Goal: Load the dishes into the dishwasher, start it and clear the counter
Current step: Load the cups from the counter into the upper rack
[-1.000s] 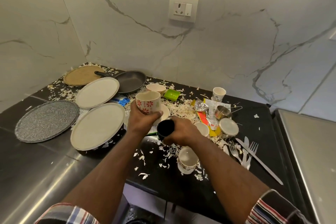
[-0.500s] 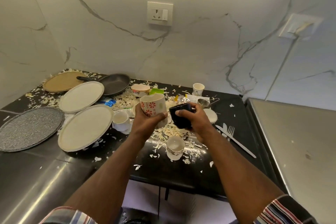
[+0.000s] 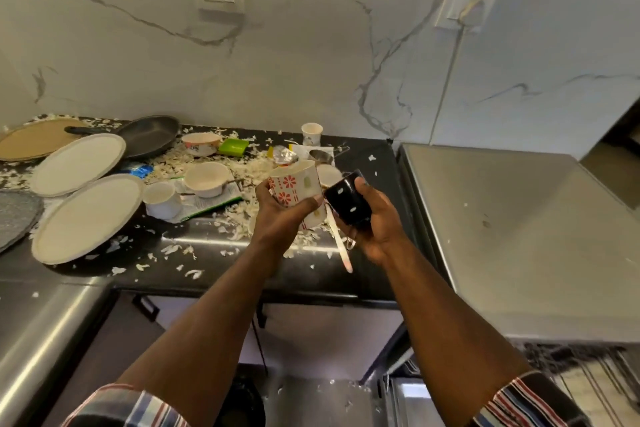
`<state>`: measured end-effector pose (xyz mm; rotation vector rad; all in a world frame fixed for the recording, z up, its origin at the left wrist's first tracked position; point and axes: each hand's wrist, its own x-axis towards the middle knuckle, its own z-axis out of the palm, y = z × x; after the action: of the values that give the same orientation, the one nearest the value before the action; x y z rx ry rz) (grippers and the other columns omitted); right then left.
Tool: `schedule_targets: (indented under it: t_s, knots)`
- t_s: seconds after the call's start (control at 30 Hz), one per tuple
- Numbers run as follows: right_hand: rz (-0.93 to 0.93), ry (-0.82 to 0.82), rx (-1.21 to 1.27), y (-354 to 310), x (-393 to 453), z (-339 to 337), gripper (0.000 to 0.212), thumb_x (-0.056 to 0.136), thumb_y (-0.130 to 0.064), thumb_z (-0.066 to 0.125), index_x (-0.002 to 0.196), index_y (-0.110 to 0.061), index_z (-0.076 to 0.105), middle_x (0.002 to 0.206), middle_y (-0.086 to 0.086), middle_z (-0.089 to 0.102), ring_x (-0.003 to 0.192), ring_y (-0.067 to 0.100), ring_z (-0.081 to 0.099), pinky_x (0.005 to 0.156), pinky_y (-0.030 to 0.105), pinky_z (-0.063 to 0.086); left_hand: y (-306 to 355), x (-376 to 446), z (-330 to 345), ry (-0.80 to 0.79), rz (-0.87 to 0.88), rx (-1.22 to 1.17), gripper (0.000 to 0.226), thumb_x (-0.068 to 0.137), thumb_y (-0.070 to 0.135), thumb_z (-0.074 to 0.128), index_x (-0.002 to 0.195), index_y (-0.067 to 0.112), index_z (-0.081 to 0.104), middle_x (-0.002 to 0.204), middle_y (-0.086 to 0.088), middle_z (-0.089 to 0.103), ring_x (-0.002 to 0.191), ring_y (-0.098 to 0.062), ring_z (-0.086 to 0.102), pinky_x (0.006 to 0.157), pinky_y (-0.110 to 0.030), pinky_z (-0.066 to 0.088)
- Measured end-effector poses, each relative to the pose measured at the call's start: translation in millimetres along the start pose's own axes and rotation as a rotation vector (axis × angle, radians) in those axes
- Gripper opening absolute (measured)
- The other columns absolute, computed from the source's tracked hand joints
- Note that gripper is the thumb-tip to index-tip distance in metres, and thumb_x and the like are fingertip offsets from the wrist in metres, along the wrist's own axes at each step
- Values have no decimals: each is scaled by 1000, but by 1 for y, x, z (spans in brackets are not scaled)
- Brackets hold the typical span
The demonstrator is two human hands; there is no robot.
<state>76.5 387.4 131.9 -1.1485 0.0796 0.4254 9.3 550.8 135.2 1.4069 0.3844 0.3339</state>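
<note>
Black stone counter [image 3: 207,274], littered with pale shavings; I take it as my landmark. Head view, the only 1.

My left hand [image 3: 280,218] is raised above the counter's front edge, fingers and thumb curled round a white cup with red flowers [image 3: 298,189], tilted, mouth away from me. My right hand [image 3: 372,222] is just beside it, gripping a black cup with white spots [image 3: 346,201] from below, tilted on its side. The 2 cups nearly touch; I cannot tell whether they do.

A white-handled utensil [image 3: 341,246] shows below my hands, its tip near the counter's front edge.

On the counter's left part: 2 cream plates [image 3: 83,215], 1 behind the other, the nearer 1 overhanging onto the steel surface [image 3: 41,322]. A grey speckled plate [image 3: 15,215] lies at the far left and a tan round board [image 3: 34,139] at the back left corner. A dark frying pan [image 3: 149,135] sits against the back, its handle pointing left.

Mid-counter: a white cup [image 3: 161,199], a white bowl [image 3: 207,178] and a patterned bowl [image 3: 201,142] behind it, a green box [image 3: 233,146] just beside that. A paper cup [image 3: 311,132] stands at the back near the marble wall [image 3: 311,62].

To the counter's right stands a steel appliance top [image 3: 519,236].
</note>
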Motion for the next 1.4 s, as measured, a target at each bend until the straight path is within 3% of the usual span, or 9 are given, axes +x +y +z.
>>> schedule_targets:
  t_s: [0.13,0.3,0.43,0.57,0.67,0.77,1.03,1.27,1.4]
  knots:
    - [13,44,67,-2,-44,-46,60,81,-43,77,129,-13,59,119,17,68,104,31,69,68,37,59,-10,-50,39,-12,-27,-14,74,81,5,79,134,19,28,124,-11,56,112,-26,62,91,-48,58]
    - [23,88,213,-3,-103,-108,53,87,-30,72,132,-8,59,116,16,68,96,27,70,64,33,59,-30,-119,79,-90,-74,23,77,83,8,79,138,21,28,123,-7,58,106,-20,64,69,-25,59]
    - [-14,127,216,-4,-149,-152,46,87,-21,67,130,-9,56,113,15,66,94,27,69,65,34,59,-46,-162,107,-150,-142,33,74,82,7,79,137,19,30,121,-10,60,107,-25,66,73,-33,62]
    - [-56,220,152,1,-188,-185,62,73,-22,75,131,-14,57,123,15,65,107,31,66,74,37,59,-64,-197,131,-228,-187,60,75,81,10,81,137,22,32,119,-7,62,108,-24,66,81,-38,62]
    - [-76,289,177,12,-217,-211,50,85,-15,72,132,-10,56,120,16,66,97,29,70,78,40,60,-85,-223,141,-266,-235,95,80,81,13,82,140,22,29,119,-7,62,107,-24,67,86,-44,61]
    - [-72,332,217,31,-250,-237,46,86,-13,72,129,-10,55,117,16,67,88,24,73,72,37,60,-106,-257,145,-300,-314,99,79,82,12,81,140,19,28,121,-9,61,105,-25,68,83,-42,62]
    - [11,471,198,65,-317,-315,39,89,-12,71,124,-14,56,123,14,65,103,31,68,73,38,60,-155,-335,163,-319,-438,136,78,80,19,83,135,24,28,121,-5,59,106,-23,66,87,-42,60]
    - [170,502,-89,87,-329,-404,51,88,0,69,132,-17,51,122,13,61,100,31,67,82,43,59,-202,-364,213,-264,-543,156,83,79,23,85,140,24,28,122,-4,59,107,-24,65,88,-46,59]
    - [249,421,-529,113,-323,-452,66,80,1,77,137,-21,52,130,12,55,104,31,64,84,45,61,-230,-381,241,-174,-630,133,74,83,23,82,137,24,32,114,-1,61,100,-21,67,90,-47,59]
